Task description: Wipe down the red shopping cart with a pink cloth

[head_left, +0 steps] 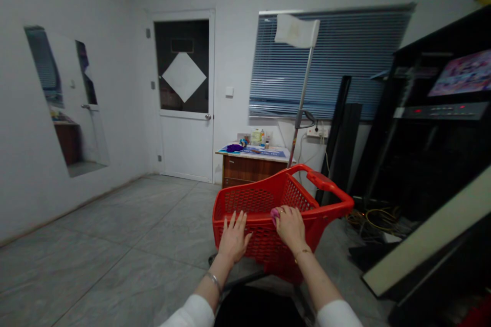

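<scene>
A red plastic shopping cart (pixel 253 191) with perforated sides stands right in front of me, its handle (pixel 326 184) to the right. Against the near side of the basket rests my left hand (pixel 232 237), fingers stretched out and spread near the rim. My right hand (pixel 290 227) is closed at the same rim, farther right, around a pink cloth (pixel 274 215); only part of the cloth shows beside the fingers. The basket's floor is mostly hidden by its near wall and my hands.
Behind the cart, a wooden cabinet (pixel 255 167) carries bottles and a purple cloth (pixel 234 148). A pole with a white flag (pixel 296 30) rises beside it. At right are a black rack (pixel 422 127), a leaning pale panel (pixel 425 235) and cables (pixel 383 218). A white door (pixel 186 145) stands at the back.
</scene>
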Demonstrator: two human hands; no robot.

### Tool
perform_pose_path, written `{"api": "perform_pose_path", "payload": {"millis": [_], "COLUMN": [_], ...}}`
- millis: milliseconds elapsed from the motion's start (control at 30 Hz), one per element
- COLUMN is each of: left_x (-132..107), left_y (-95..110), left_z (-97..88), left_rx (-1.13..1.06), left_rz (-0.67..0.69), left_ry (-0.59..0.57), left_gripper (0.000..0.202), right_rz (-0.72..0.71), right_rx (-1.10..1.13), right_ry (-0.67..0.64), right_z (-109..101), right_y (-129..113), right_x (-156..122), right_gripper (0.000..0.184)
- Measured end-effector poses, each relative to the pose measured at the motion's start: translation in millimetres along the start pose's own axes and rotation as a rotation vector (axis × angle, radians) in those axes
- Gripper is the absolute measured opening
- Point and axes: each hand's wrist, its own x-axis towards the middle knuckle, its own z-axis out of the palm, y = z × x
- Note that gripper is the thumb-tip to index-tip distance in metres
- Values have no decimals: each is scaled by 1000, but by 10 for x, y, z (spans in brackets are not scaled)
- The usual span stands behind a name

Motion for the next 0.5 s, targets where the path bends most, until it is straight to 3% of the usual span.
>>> {"api": "perform_pose_path", "payload": {"millis": [167, 267, 367, 500], "left_x": [10, 23, 44, 60], "left_y": [-7, 49, 115, 153], "left_z": [-18, -6, 6, 20], "left_rx": [-22, -35, -44, -60], "left_rz": [30, 30, 9, -16], "left_ry": [-25, -11, -5, -47], "left_gripper": [66, 68, 70, 72], "right_rz": [185, 230, 171, 83], "right_rx": [-163, -188, -173, -68], "right_ry": [24, 75, 101, 64], "right_z": [-181, -231, -160, 61], "right_y": [649, 808, 623, -7], "right_x": [126, 135, 74, -17], "right_gripper": [22, 24, 25, 23]}}
